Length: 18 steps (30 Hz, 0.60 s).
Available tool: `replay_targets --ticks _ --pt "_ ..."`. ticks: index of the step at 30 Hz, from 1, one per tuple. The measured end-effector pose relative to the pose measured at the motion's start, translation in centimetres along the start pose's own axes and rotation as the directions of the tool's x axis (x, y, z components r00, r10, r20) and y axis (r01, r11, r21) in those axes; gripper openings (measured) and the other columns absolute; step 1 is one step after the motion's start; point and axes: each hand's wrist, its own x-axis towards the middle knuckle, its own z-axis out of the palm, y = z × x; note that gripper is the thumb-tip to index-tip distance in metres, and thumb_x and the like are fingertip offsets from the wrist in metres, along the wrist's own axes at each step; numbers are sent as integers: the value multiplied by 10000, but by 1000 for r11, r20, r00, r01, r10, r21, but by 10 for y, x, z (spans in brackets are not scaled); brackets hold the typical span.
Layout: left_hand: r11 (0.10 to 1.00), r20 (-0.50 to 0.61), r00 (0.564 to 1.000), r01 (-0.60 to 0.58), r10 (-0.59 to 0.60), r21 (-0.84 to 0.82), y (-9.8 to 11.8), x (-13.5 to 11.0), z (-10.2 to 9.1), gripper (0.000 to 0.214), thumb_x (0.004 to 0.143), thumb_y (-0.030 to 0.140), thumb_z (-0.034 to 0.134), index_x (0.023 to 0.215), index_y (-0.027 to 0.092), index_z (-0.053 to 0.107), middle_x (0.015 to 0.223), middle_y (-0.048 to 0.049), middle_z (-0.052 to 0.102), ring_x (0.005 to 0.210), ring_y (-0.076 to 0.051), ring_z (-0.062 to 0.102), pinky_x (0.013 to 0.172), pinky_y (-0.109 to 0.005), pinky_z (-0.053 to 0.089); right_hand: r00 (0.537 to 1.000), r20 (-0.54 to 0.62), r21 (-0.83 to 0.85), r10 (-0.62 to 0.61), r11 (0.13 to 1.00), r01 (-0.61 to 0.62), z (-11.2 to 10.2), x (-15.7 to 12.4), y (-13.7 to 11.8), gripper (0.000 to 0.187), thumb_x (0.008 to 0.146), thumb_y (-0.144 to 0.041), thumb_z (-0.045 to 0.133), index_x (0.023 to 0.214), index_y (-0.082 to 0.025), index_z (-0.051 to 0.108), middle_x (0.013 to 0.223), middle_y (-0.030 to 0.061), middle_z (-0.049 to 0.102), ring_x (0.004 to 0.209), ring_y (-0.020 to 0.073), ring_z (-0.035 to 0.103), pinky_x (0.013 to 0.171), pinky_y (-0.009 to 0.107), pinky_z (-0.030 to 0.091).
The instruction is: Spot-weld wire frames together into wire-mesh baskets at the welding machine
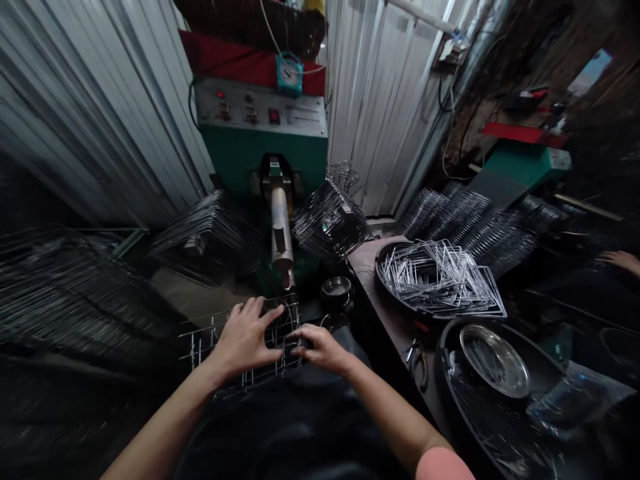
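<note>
A wire rack (pixel 197 347) of thin crossed rods lies in front of me, below the electrode arm (pixel 283 227) of a green machine. My left hand (pixel 247 340) is spread over the rack, thumb and forefinger wide apart. At the rack's right end is my right hand (pixel 320 348), its fingers pointing left with a gap between them and the thumb. No separate piece can be made out in either hand. Part of the rack is hidden under the left hand.
The green machine's control panel (pixel 260 113) carries a teal clock (pixel 290 75). Stacked wire frames (pixel 330 220) stand beside it. On the right bench are a round tray (pixel 383 280) of wire squares, pliers (pixel 417 367) and a metal bowl (pixel 520 380). Another person's hand (pixel 623 260) shows far right.
</note>
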Motion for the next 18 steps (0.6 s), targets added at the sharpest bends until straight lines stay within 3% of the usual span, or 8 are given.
replay_targets --ticks 6,18 --pt "1000 15 1000 -6 6 -11 -12 1 4 717 548 446 687 1211 208 553 1260 -195 485 1194 -393 402 968 -543 317 985 -91 -174 -144 977 127 10 9 11 151 795 -212 614 930 -181 672 895 65 655 835 148 618 757 251 484" --pt "997 38 999 7 -5 -78 -27 16 -1 723 545 420 696 1228 240 542 1253 -160 501 1185 -361 418 966 -492 330 983 -109 -280 -149 953 114 11 28 14 151 775 -144 601 891 -198 681 880 44 651 816 137 623 740 239 489"
